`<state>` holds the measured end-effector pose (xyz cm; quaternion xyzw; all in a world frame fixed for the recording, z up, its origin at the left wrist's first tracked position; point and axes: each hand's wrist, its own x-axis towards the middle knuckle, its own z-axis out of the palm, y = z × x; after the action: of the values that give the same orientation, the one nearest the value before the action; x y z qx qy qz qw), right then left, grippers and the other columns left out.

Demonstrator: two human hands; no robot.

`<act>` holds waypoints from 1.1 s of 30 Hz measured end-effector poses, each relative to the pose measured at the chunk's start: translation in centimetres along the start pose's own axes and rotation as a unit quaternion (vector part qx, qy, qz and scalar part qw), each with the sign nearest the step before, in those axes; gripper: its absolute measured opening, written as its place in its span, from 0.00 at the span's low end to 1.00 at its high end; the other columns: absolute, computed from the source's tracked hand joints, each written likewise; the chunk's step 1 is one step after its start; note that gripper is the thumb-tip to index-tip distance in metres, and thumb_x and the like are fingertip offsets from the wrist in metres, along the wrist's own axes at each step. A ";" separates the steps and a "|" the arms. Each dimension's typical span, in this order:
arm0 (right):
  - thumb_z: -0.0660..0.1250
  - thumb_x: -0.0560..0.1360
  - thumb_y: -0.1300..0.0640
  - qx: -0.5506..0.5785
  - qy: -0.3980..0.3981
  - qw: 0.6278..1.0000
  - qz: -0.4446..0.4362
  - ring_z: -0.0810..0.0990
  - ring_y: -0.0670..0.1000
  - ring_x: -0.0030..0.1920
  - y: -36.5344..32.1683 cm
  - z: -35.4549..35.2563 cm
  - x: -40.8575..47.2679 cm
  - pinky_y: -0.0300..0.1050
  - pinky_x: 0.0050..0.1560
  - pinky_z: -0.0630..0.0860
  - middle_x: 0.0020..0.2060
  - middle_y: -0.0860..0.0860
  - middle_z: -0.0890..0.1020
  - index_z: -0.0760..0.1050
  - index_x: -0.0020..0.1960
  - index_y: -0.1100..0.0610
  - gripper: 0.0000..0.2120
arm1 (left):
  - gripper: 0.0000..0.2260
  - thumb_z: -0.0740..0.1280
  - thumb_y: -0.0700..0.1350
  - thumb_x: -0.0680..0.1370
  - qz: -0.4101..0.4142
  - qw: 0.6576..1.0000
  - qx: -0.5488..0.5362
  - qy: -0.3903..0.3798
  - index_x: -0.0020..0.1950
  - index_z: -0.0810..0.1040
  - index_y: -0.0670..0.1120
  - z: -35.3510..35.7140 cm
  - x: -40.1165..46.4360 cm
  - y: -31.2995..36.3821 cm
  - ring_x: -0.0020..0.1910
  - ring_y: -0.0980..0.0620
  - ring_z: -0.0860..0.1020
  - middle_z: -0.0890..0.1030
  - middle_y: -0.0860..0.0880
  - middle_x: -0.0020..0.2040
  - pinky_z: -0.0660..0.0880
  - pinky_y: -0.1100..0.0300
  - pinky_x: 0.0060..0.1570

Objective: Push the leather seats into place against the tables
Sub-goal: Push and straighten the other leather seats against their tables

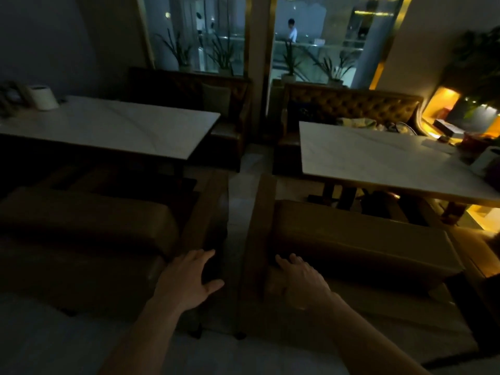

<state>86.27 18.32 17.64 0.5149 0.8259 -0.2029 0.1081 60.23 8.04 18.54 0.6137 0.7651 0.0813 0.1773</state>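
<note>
Dim dining room, glass wall point(194, 33) at the back with plants point(290, 59) along it. Two pale tabletops stood side by side, left tabletop point(108, 125) and right tabletop point(378, 158), with a narrow aisle point(238, 185) between them. Near the camera a left seat point(81, 226) and a right seat point(359, 239) faced the tabletops, each set just short of its tabletop's edge. Both hands were spread with straight fingers: the left hand point(186, 280) lay on the left seat's backrest corner, the right hand point(300, 280) on the right seat's.
</note>
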 end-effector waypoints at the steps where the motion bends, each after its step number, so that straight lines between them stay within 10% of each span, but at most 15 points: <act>1: 0.66 0.77 0.40 0.002 0.001 1.000 -0.009 0.52 0.61 0.79 -2.2 0.2 0.3 0.60 0.77 0.56 0.81 0.57 0.50 0.46 0.81 0.45 0.41 | 0.36 0.64 0.67 0.75 -0.007 1.000 -0.003 0.007 0.78 0.54 0.59 -0.7 -0.7 -1.9 0.74 0.49 0.60 0.58 0.54 0.78 0.63 0.48 0.71; 19: 0.66 0.76 0.42 -0.028 -0.070 0.982 -0.175 0.53 0.61 0.79 -35.0 11.7 17.8 0.59 0.77 0.56 0.79 0.56 0.54 0.50 0.80 0.46 0.39 | 0.37 0.69 0.65 0.72 -0.174 0.982 -0.011 0.076 0.77 0.61 0.56 -2.3 -3.6 -36.7 0.68 0.48 0.70 0.70 0.51 0.72 0.69 0.54 0.64; 33: 0.56 0.78 0.34 -0.002 -0.012 0.997 -0.077 0.40 0.62 0.80 -45.4 18.9 27.1 0.59 0.79 0.45 0.81 0.59 0.43 0.38 0.80 0.45 0.40 | 0.37 0.72 0.62 0.71 -0.142 0.988 0.051 0.015 0.77 0.61 0.56 -4.1 8.3 -54.3 0.72 0.42 0.65 0.68 0.45 0.74 0.65 0.47 0.66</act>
<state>33.05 14.15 0.40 0.4469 0.8621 -0.2152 0.1035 7.78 3.72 2.30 0.5060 0.8500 0.0254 0.1442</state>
